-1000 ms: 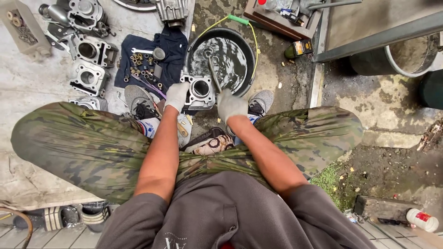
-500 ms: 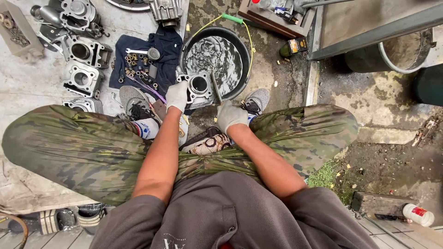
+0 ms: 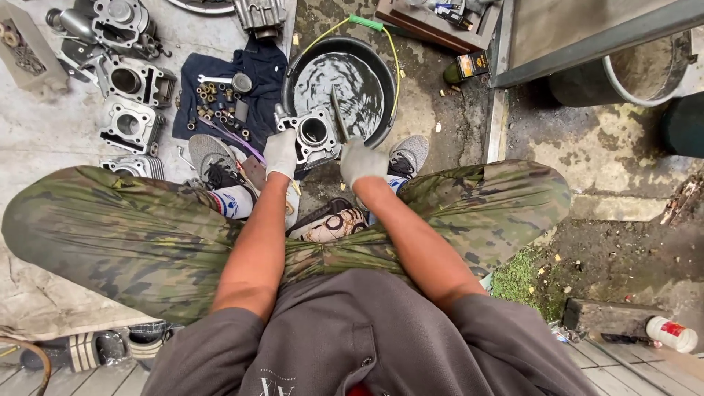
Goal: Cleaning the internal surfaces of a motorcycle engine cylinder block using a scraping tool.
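Engine cylinder — gripped at its side by the gloved left hand, held over the rim of the black wash basin, seemingly so runoff falls inside. Gloved right hand — closed around a brush laid against the bore.

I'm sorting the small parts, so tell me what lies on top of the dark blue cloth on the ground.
On the dark blue cloth lie a cluster of small brass-coloured nuts and sleeves, a silver open-ended spanner and a purple cable. Whatever lies beneath the cloth is covered.
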